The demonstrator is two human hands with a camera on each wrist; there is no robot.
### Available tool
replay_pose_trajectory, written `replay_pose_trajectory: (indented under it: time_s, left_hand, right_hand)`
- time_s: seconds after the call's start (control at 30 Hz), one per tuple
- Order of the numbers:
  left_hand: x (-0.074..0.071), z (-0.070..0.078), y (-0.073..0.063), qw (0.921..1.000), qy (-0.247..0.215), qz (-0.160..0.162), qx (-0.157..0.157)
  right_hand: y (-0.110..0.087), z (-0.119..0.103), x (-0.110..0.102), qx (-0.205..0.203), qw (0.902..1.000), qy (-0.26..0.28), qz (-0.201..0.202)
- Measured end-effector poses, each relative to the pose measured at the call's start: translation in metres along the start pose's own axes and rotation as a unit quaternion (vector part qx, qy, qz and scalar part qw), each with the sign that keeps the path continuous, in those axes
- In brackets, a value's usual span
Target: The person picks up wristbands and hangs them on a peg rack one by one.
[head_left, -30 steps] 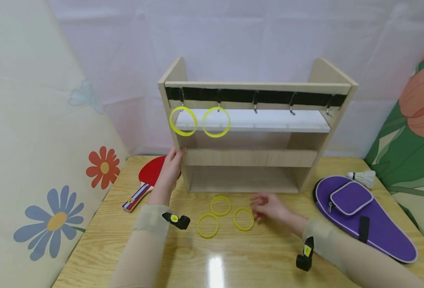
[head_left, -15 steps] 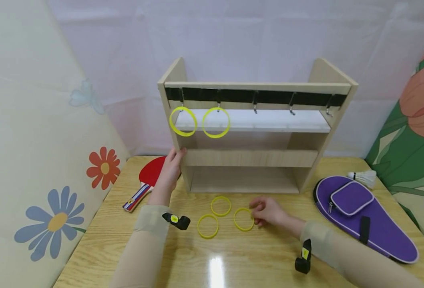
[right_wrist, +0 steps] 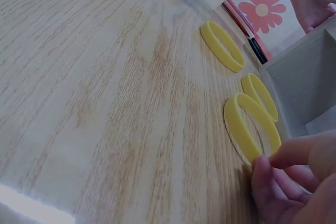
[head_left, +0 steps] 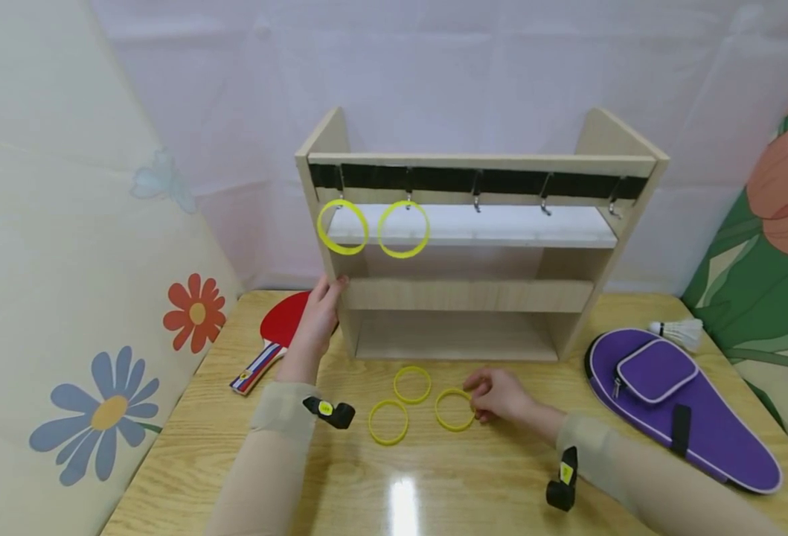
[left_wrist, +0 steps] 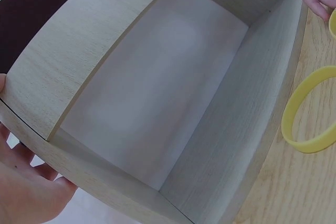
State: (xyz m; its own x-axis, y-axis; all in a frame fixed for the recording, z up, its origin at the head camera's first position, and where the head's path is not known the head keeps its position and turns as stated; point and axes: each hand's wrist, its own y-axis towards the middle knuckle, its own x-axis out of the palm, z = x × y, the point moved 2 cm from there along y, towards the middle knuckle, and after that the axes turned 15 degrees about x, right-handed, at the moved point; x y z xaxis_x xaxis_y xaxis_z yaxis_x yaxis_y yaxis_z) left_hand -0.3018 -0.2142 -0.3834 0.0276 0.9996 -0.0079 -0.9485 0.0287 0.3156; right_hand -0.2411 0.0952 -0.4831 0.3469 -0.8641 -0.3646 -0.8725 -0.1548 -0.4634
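Note:
In the head view my left hand (head_left: 315, 320) grips the left side panel of a small wooden rack (head_left: 467, 295), thumb at the front and fingers behind. My right hand (head_left: 502, 396) is low over the table, in front of the rack. Thumb and index finger pinch the near edge of a yellow wristband (right_wrist: 239, 124), plain in the right wrist view; the band is slightly tilted there. Two more yellow bands lie beside it, one nearer the rack (head_left: 412, 402) and one to the left (head_left: 387, 444). Two others, a left band (head_left: 347, 251) and a right band (head_left: 403, 255), hang from hooks.
A black strip (head_left: 510, 181) along the rack's top carries several hooks, the right three bare. A red table tennis bat (head_left: 285, 318) lies left of the rack. On the right are a purple bat case (head_left: 655, 409) and a shuttlecock (head_left: 681, 333).
My right hand has moved slightly down and its thumb and index finger have come together on the band's edge. My left hand keeps its grip on the rack.

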Motion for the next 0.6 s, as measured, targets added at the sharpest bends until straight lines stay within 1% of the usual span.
replay_pose_trajectory:
  time_s: [0.13,0.27,0.43,0.6]
  left_hand:
    - [0.0,0.0,-0.001,1.0,0.003,-0.001,-0.001]
    - [0.0,0.0,-0.001,1.0,0.004,-0.002,0.0]
    - [0.0,-0.001,0.0,1.0,-0.001,0.0,0.004]
    - [-0.001,-0.002,0.0,1.0,-0.002,0.0,0.004]
  right_hand:
    - [-0.001,0.001,-0.002,0.0,0.9999,0.013,-0.006]
    - [-0.001,0.0,-0.003,0.004,0.9988,0.044,-0.022]
    - [-0.002,-0.009,-0.008,-0.001,0.996,0.083,-0.032]
    - [-0.006,-0.018,-0.013,-0.003,0.995,0.095,-0.032]
